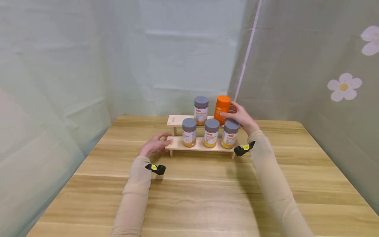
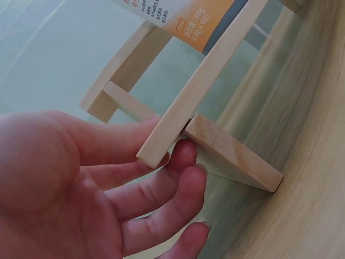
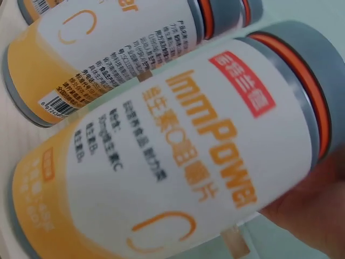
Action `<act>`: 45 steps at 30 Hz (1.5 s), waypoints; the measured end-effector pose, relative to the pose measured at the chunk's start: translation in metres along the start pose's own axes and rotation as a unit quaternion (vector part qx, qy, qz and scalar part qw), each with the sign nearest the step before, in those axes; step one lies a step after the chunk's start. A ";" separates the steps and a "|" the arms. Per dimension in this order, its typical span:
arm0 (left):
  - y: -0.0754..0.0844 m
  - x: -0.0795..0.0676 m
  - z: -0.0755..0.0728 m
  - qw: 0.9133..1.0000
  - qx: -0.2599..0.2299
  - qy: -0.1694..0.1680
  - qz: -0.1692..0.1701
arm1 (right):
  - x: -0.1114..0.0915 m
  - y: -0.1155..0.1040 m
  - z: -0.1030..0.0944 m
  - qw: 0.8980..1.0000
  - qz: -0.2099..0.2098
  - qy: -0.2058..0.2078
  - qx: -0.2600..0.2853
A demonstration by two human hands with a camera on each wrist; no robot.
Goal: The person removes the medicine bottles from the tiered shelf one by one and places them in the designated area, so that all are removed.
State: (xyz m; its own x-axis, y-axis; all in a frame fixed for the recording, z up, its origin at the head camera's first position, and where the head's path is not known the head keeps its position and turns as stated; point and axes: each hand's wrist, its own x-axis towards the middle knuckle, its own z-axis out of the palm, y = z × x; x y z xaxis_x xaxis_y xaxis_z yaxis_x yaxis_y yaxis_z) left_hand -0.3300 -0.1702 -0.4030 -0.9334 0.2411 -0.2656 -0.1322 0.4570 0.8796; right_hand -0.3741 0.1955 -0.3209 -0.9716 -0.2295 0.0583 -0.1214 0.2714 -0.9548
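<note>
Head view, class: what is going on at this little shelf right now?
A person works at a two-step wooden rack on a table. The right hand grips an orange bottle on the upper step, beside a grey-lidded bottle. The left hand touches the lower step's end. Three grey-lidded bottles stand on the lower step.

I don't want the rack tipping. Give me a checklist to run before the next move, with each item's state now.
1. Right hand grips orange bottle: ok.
2. Left hand touches the lower shelf's end on the rack: ok, the left wrist view shows fingertips at it.
3. Orange bottle seated on upper shelf: cannot tell, its base is hidden.
4. Three front bottles upright: ok.
5. Back grey-lidded bottle upright: ok.
6. Rack feet flat on table: ok for the left foot; others cannot tell.
</note>
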 end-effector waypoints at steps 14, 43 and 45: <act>0.000 0.006 0.001 1.000 -0.016 -0.005 -0.003 | -0.008 0.004 -0.015 0.996 -0.018 0.062 0.068; 0.003 0.007 0.007 0.999 -0.030 -0.013 -0.006 | -0.058 0.039 -0.046 0.969 -0.121 0.198 0.085; 0.003 0.007 0.007 0.999 -0.034 -0.013 -0.005 | -0.059 0.040 -0.049 0.968 -0.124 0.201 0.087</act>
State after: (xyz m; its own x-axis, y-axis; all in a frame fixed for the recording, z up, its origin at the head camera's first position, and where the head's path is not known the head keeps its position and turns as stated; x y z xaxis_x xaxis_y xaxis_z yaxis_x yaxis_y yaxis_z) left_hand -0.3352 -0.1611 -0.4045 -0.9230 0.2598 -0.2838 -0.1645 0.4005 0.9014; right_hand -0.3312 0.2660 -0.3482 -0.9216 0.1243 0.3677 -0.3592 0.0855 -0.9293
